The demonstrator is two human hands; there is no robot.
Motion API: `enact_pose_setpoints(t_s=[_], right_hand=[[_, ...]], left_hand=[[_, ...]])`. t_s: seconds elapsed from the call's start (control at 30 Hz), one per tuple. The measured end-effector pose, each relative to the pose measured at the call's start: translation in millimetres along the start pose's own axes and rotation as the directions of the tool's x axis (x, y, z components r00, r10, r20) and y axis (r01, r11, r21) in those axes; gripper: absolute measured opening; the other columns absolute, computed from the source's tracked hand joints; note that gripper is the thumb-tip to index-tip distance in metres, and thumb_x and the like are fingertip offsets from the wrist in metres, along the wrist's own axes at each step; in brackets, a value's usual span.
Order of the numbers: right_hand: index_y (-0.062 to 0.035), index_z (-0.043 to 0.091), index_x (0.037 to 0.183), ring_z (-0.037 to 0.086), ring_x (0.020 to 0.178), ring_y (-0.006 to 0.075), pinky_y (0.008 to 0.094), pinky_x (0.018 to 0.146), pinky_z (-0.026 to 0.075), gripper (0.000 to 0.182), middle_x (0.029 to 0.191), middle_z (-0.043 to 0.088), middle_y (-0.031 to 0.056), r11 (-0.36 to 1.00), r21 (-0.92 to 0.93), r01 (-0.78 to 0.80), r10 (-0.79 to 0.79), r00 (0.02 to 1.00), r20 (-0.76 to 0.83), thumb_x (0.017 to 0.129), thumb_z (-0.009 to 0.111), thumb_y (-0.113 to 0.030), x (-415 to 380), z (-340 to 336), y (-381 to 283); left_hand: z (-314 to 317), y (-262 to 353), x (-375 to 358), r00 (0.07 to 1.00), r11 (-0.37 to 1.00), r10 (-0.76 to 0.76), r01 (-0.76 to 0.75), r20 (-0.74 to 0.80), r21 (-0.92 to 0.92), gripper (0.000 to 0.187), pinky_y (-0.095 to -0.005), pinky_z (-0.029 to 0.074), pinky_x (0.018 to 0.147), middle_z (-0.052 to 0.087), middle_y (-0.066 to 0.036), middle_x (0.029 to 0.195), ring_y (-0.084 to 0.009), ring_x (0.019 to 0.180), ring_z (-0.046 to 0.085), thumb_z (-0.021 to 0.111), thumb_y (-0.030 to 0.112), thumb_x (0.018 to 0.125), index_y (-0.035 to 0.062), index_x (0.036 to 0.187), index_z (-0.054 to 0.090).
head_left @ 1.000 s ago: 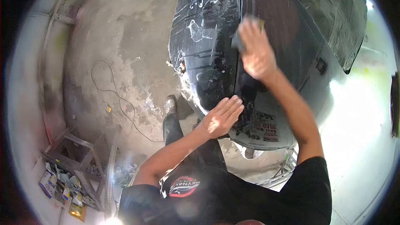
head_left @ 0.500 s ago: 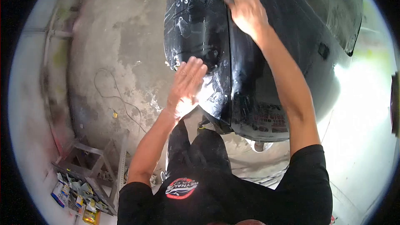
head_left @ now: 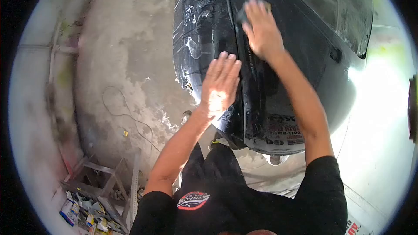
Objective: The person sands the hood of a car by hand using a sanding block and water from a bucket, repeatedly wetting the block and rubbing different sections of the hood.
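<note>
My left hand (head_left: 220, 80) lies flat, fingers stretched out, on the wet black car panel (head_left: 196, 26), close to the long seam. On the other side of that seam, my right hand (head_left: 264, 30) is spread over the adjoining dark panel (head_left: 296, 74), pressing a grey sanding pad (head_left: 241, 16) under its fingers. Motion smears the right fingertips, and most of the pad is hidden beneath them. Water and whitish streaks wet the left panel's surface.
A grey metal stand (head_left: 98, 172) is at lower left, beside a heap of papers and packets (head_left: 89, 211). A thin cable (head_left: 126, 115) loops across the stained concrete floor (head_left: 130, 52). A pale wall runs along the left.
My right hand has slid toward me with the pad. My left hand has moved right and slightly forward across the panel, nearer the seam. The view has shifted a little.
</note>
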State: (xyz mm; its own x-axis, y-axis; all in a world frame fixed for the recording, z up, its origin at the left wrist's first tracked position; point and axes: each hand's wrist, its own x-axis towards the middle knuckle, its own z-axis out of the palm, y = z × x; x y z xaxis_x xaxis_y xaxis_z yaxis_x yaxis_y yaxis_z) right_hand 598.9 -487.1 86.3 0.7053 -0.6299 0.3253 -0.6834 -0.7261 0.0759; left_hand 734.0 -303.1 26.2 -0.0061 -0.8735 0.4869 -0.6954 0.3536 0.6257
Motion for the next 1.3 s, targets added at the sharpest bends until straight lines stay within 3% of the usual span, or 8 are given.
enact_pose_setpoints(t_s=[0.2,0.4,0.53,0.63,0.8,0.83,1.17,1.3], right_hand=[[0.004,0.055,0.135,0.049,0.135,0.0403,0.049,0.112,0.041,0.048,0.149,0.05,0.024,0.971,-0.191,0.144,-0.157,0.986,-0.057,0.097,0.061,-0.025,69.2,41.5,42.5],[0.0013,0.047,0.152,0.04,0.149,0.0417,0.0541,0.123,0.03,0.076,0.162,0.04,0.0236,0.985,0.163,-0.06,0.024,0.976,0.216,0.083,0.076,-0.013,-179.1,-43.7,-27.7],[0.0028,0.045,0.152,0.036,0.151,0.0427,0.0542,0.123,0.028,0.074,0.162,0.038,0.0247,0.983,0.158,-0.09,0.055,0.975,0.213,0.087,0.073,-0.015,-99.7,-34.7,-3.3],[0.005,0.053,0.141,0.045,0.141,0.0432,0.053,0.121,0.033,0.051,0.151,0.049,0.0262,0.998,-0.017,0.065,-0.067,0.992,-0.109,0.102,0.057,-0.027,37.1,17.7,42.6],[-0.0028,0.054,0.147,0.037,0.147,0.0477,0.0467,0.121,0.033,0.058,0.156,0.044,0.0277,0.99,-0.045,-0.131,0.126,0.986,-0.11,0.107,0.044,-0.044,149.9,70.3,80.8],[0.0016,0.058,0.141,0.049,0.137,0.0496,0.0517,0.116,0.039,0.052,0.15,0.051,0.0298,0.997,-0.071,-0.042,0.024,0.971,-0.238,0.107,0.041,-0.034,132.5,62.0,72.5],[0.0085,0.041,0.152,0.033,0.15,0.048,0.0614,0.122,0.026,0.078,0.161,0.036,0.03,0.948,-0.014,-0.317,0.309,0.911,0.272,0.083,0.067,-0.015,-377.7,-66.9,-100.1],[0.0077,0.039,0.152,0.032,0.15,0.0475,0.0606,0.124,0.024,0.071,0.161,0.035,0.0293,0.924,0.08,-0.375,0.343,0.901,0.266,0.09,0.064,-0.017,-244.8,-69.8,-45.4]], left_hand=[[42.7,10.8,24.8,0.995,0.999,-0.046,0.048,-0.085,0.025,0.048,-0.0552,0.037,0.118,0.054,-0.026,0.149,-0.0432,0.143,0.046,0.063,0.004,0.093,-0.0035,0.14,0.057],[47.8,12.5,21.2,0.999,0.992,-0.053,0.054,-0.009,0.115,0.049,-0.0541,0.033,0.121,0.052,-0.025,0.152,-0.0407,0.148,0.042,0.054,0.007,0.096,-0.0058,0.143,0.054],[47.4,11.5,25.0,0.999,0.99,-0.05,0.048,0.007,0.129,0.051,-0.0524,0.031,0.122,0.051,-0.025,0.153,-0.0396,0.149,0.041,0.054,0.005,0.094,-0.0059,0.144,0.054],[48.9,8.2,22.5,0.999,0.99,-0.045,0.044,0.005,0.133,0.051,-0.052,0.031,0.123,0.051,-0.024,0.154,-0.0385,0.15,0.04,0.054,0.004,0.094,-0.0057,0.144,0.054],[53.7,7.8,18.4,0.999,0.986,-0.043,0.042,0.004,0.161,0.052,-0.0523,0.03,0.123,0.049,-0.023,0.156,-0.0381,0.151,0.038,0.054,0.005,0.094,-0.0046,0.145,0.053],[52.7,8.2,20.2,0.999,0.985,-0.045,0.041,0.018,0.169,0.052,-0.0524,0.03,0.123,0.049,-0.023,0.156,-0.0379,0.151,0.038,0.054,0.005,0.094,-0.0045,0.145,0.053],[53.3,15.1,25.5,0.995,0.981,-0.082,0.07,0.063,0.182,0.053,-0.0522,0.023,0.126,0.04,-0.022,0.162,-0.0375,0.154,0.031,0.055,0.02,0.104,0.0029,0.153,0.045],[52.3,16.6,26.8,0.992,0.977,-0.089,0.071,0.084,0.202,0.054,-0.0529,0.022,0.125,0.038,-0.021,0.163,-0.0379,0.155,0.029,0.055,0.023,0.104,0.0053,0.155,0.044]])
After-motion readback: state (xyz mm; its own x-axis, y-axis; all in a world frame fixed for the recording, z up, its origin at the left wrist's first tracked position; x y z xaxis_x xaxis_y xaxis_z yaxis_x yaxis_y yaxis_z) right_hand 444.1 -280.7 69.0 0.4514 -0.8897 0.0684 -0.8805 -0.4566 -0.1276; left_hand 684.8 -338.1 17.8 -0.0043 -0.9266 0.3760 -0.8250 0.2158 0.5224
